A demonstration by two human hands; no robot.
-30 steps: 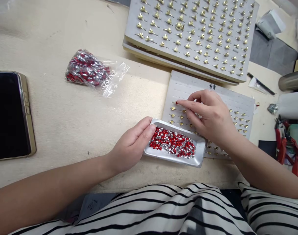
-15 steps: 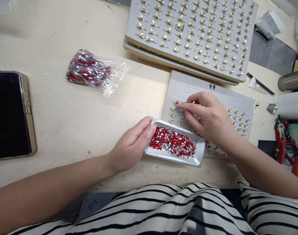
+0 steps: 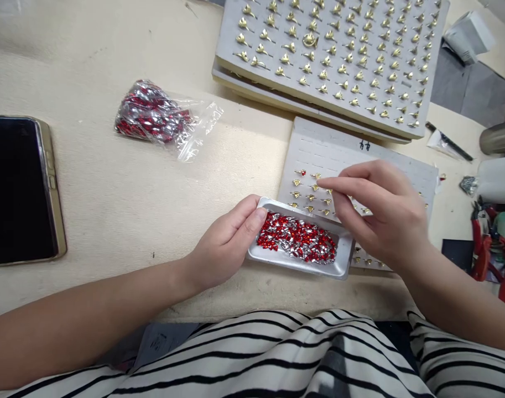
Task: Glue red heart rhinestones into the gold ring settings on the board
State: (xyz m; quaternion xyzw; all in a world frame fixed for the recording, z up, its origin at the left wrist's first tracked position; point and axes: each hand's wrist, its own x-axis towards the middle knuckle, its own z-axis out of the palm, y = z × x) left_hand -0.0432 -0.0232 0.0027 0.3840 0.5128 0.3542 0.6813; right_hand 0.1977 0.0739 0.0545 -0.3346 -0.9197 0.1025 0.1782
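Note:
My left hand (image 3: 231, 241) grips the left end of a small silver tray (image 3: 343, 260), thumb over the rim. Many loose red stones with silvery backs (image 3: 293, 237) lie in it. Over the ring display board (image 3: 300, 135), my right hand (image 3: 379, 207) has its index finger stretched out and the thumb apart below it; no held thing shows. Its index fingertip is near a gold ring (image 3: 315, 187) in the board's slots. A red stone sits on the ring (image 3: 302, 172) at the left end of the top filled row. My right hand hides part of the board.
A stack of foam boards (image 3: 318, 105) bearing gold rings stands behind. On the left are a clear bag of red stones (image 3: 152, 113) and a phone (image 3: 20, 190). Red-handled pliers (image 3: 482, 249), a white roll (image 3: 499, 179) and a black pen (image 3: 449, 141) lie to the right.
My right hand has moved right, away from the ring with the red stone, and its index finger now points at the neighbouring rings. The tray stays in my left hand. The view has shifted slightly.

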